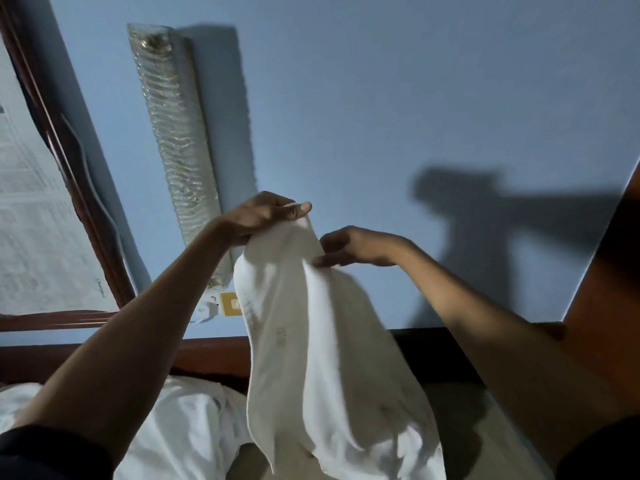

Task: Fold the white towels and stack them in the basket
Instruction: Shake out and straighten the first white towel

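1. Towel (311, 341): white, held up before the blue wall (381, 98). It hangs from frame centre toward 6 o'clock, and its lower end is blurred.
2. Left hand (263, 216): at 12 o'clock of the towel, fingers curled round its top corner.
3. Right hand (356, 247): at 4 o'clock of the left hand, near it but apart. Thumb and fingers pinch the towel's upper right edge.
4. White cloth pile (187, 427): crumpled, at 7 o'clock, below the left forearm. Number of pieces in it cannot be told.
5. Ribbed glass wall lamp (173, 133): at 11 o'clock, slanted in the view.
6. Framed printed sheet (34, 220): at 9 o'clock.
7. Wooden panel (606, 271): at 3 o'clock.
8. Arm shadow (485, 209): on the wall at 2 o'clock.
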